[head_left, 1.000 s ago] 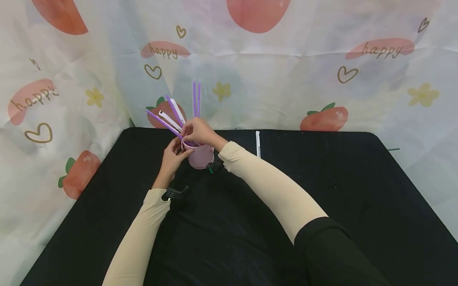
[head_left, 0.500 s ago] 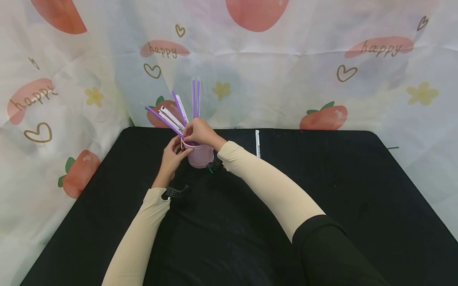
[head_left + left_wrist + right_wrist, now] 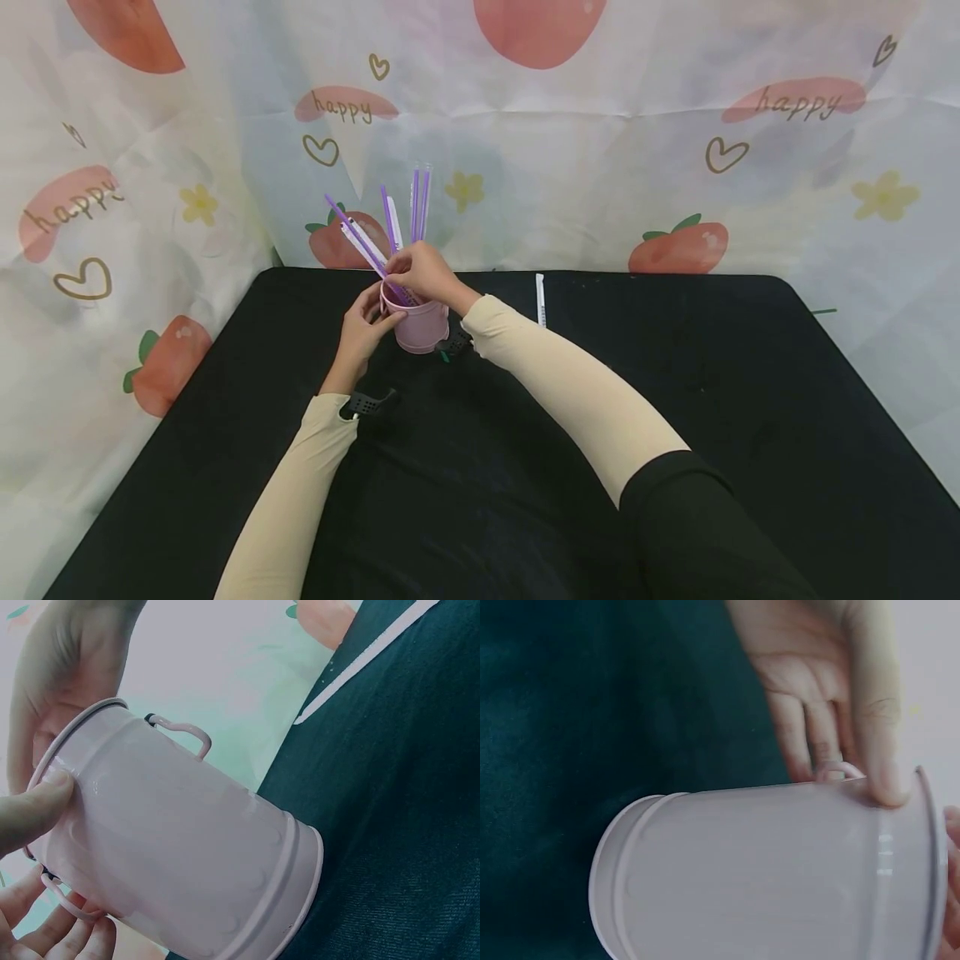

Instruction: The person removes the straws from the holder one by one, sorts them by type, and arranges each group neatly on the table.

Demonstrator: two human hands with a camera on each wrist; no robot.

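Note:
A small pink metal bucket with looped side handles stands on the table in the head view. My left hand holds it at the left, thumb on the wall just below the rim and fingers around the handle side. Over the bucket's mouth, my right hand pinches a leaning purple straw. White paper-wrapped straws lean along with it. Behind that hand rise another purple straw and a clear-wrapped pair of purple straws. Their lower ends are hidden by the hand and bucket.
A white paper-wrapped straw lies on the black-covered table right of the bucket, partly behind the right sleeve. A printed cloth backdrop rises behind the table's back edge and along its left side.
The straws have swung to the right and lean less to the left, with the right hand shifting slightly alongside. My left hand stays in place on the bucket.

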